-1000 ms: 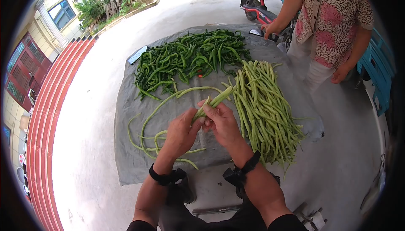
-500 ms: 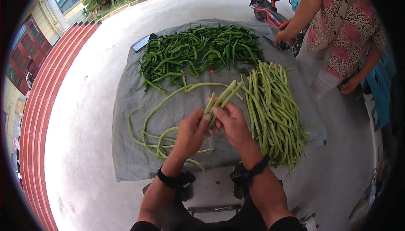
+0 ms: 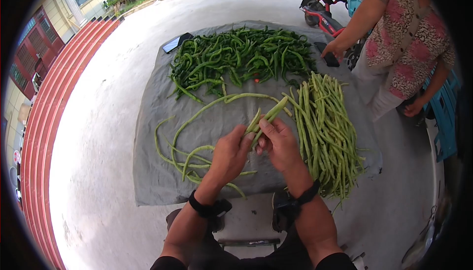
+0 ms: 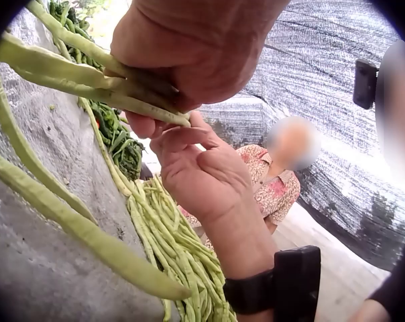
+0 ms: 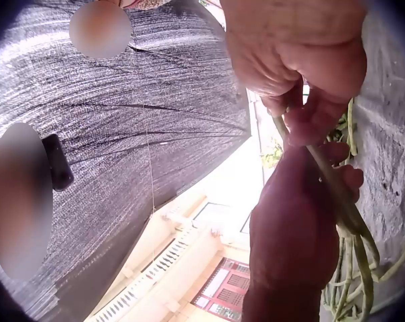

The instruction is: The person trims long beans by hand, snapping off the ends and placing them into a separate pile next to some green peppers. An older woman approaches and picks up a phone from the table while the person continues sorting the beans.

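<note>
Both hands meet over the near part of a grey cloth [image 3: 157, 97]. My left hand [image 3: 230, 152] grips several long green beans [image 3: 270, 115], whose ends stick up past the fingers. Close against it, my right hand [image 3: 282, 144] pinches the same beans between thumb and fingers; in the left wrist view the right hand [image 4: 202, 164] holds a bean tip [image 4: 155, 111]. Loose long beans [image 3: 189, 117] curve across the cloth on the left. A thick pile of long beans [image 3: 325, 132] lies to the right of my right hand.
Green peppers [image 3: 241, 55] cover the cloth's far side. One phone [image 3: 176, 42] lies at the far left corner, another [image 3: 327, 55] at the far right under the hand of a standing person [image 3: 401, 43]. Red steps [image 3: 64, 87] rise at left; a red scooter [image 3: 322, 16] stands behind.
The head view has shifted, so the cloth sits a little differently in it. Both hands still hold the beans together, with the bean ends now leaning further right. The standing person's hand remains at the phone.
</note>
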`<action>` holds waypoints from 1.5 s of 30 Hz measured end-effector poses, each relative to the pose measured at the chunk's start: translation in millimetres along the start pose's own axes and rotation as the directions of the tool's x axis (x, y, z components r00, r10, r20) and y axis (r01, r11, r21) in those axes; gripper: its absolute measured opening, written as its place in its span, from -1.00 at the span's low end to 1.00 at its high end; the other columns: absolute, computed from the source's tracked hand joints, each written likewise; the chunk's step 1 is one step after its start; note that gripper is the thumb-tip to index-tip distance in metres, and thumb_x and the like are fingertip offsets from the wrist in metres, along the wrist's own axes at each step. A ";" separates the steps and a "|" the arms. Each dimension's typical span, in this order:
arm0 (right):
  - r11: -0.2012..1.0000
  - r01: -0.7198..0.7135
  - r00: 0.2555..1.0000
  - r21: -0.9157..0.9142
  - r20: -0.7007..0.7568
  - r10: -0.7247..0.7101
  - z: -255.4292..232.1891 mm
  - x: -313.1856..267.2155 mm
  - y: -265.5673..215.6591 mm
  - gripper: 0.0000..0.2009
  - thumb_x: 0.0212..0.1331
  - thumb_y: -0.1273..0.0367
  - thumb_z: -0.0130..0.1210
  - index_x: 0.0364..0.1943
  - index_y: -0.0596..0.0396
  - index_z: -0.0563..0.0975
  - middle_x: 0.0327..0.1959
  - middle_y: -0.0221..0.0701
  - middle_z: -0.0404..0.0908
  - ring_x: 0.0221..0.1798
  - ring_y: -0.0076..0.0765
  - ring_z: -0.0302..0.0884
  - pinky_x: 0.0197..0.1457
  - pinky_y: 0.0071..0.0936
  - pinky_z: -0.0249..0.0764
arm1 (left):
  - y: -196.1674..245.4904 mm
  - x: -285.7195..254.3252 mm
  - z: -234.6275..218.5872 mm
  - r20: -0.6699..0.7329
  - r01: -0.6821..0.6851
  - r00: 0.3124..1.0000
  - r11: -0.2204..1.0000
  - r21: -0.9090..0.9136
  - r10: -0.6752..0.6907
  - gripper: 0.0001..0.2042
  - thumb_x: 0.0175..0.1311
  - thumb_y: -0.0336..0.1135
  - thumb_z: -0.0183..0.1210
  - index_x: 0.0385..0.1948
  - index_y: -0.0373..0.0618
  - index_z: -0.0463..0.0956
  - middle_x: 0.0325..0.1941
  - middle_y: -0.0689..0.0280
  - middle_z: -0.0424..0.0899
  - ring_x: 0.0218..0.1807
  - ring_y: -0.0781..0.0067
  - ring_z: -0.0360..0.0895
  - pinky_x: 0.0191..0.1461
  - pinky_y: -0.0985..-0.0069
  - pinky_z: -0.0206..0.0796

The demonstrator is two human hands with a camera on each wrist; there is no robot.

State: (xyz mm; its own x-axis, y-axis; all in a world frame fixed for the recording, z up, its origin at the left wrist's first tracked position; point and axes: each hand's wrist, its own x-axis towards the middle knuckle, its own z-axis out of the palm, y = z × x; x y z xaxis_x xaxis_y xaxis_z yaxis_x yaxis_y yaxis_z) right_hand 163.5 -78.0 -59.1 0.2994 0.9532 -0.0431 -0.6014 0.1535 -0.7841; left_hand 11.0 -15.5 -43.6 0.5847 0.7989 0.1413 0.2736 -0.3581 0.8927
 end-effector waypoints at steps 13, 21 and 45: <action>0.928 -0.026 0.993 -0.372 0.099 0.067 -1.0 -6.1 -0.1 -0.80 0.52 0.35 0.15 0.02 0.19 0.61 -0.36 -0.47 0.61 -0.52 -0.63 0.53 -0.52 -0.52 0.56 | -1.7 7.8 -3.0 -0.090 -0.204 0.974 0.978 0.041 0.207 -0.69 0.59 -0.36 -0.02 0.18 -0.28 0.57 -0.02 0.18 0.59 -0.02 0.32 0.61 0.08 0.40 0.47; 0.954 0.008 0.996 -0.299 0.091 0.020 4.1 -7.1 0.2 -0.75 0.51 0.39 0.14 0.16 0.19 0.59 -0.28 -0.46 0.62 -0.50 -0.64 0.51 -0.52 -0.55 0.57 | -0.4 8.0 1.7 -0.049 -0.235 0.971 0.971 -0.052 0.233 -0.60 0.57 -0.32 -0.09 0.30 -0.22 0.54 0.11 0.04 0.56 0.12 0.03 0.59 0.25 0.26 0.42; 0.995 0.094 0.996 0.030 0.009 -0.094 -22.9 -3.9 -25.5 -0.76 0.59 0.26 0.08 0.05 0.14 0.61 -0.29 -0.47 0.59 -0.38 -0.66 0.47 -0.36 -0.51 0.55 | 6.8 2.6 -4.7 0.123 -0.203 0.976 0.959 0.200 0.181 -0.50 0.18 -0.36 0.44 0.19 -0.06 0.53 -0.16 0.12 0.78 -0.14 0.01 0.78 -0.07 0.22 0.57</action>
State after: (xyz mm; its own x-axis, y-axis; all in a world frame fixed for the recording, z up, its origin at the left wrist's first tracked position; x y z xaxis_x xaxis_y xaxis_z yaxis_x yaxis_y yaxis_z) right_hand 194.7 -91.6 -53.1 0.3482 0.9367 0.0363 -0.5923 0.2498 -0.7660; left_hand 10.8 -13.6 -35.1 0.7142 0.6552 0.2462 0.2965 -0.6018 0.7416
